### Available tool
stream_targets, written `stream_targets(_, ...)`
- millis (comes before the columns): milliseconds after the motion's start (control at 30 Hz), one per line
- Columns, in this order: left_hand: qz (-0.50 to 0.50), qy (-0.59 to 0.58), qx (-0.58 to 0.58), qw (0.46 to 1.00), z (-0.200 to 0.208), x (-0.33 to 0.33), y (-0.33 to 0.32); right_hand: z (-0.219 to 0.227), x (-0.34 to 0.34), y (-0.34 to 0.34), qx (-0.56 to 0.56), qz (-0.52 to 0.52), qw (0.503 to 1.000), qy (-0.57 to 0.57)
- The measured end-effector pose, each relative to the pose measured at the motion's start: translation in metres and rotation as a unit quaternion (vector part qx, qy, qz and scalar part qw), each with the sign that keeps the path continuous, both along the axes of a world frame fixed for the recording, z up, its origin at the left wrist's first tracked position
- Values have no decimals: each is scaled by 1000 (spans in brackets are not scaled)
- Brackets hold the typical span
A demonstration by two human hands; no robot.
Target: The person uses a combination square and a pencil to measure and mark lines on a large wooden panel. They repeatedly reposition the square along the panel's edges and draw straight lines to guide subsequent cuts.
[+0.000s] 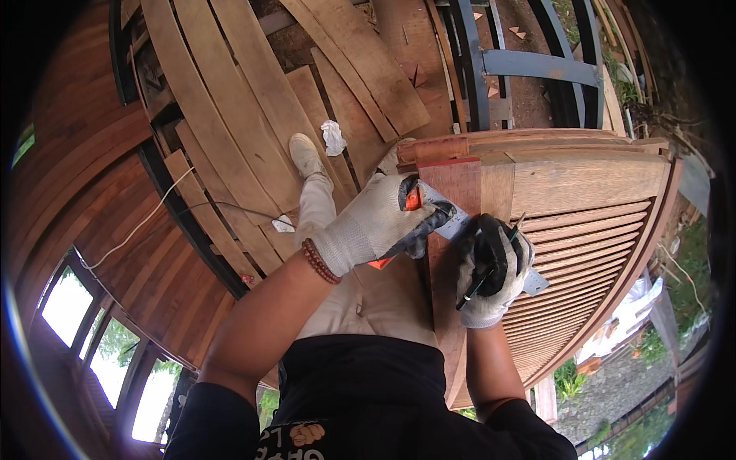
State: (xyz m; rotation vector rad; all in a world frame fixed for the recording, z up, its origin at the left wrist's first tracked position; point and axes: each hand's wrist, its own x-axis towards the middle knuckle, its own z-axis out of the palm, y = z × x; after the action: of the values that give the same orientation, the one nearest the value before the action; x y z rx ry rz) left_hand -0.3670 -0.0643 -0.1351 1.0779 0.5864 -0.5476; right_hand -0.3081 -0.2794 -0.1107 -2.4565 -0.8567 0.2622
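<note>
My left hand [383,218], in a white knit glove with black coating, grips a square [451,220] with an orange handle and a flat metal blade. The blade lies across a reddish-brown board [452,180] at the near edge of a slatted wooden panel [583,238]. On the blade's other side my right hand [494,268], gloved alike, is closed around a thin dark pencil [474,291]. That hand rests over the panel's edge and hides the middle of the blade, whose far end shows past the glove. The pencil's tip cannot be made out.
Loose planks [230,100] form the floor, with dark gaps between them. A crumpled white paper [333,138] lies near my shoe [307,156]. A dark metal frame [537,65] stands beyond the panel. A cable [146,222] runs across the left side, beside a wooden wall [146,284].
</note>
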Motion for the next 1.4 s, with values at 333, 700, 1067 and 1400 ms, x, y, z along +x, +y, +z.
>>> stream_targets(333,-18,-13,40,999,-2,1,-2,-3,-1,-2,0,1,1000,-13)
stream_targets(700,-3,26,16,1000,-5,0,-5,10,46,16,213,12,950,227)
stream_targets(1067,20,33,-23,999,-2,5,-4,7,78,51,127,90,916,370)
stream_targets(1400,0,18,-5,1000,-4,2,-3,-2,75,45,166,67,904,388)
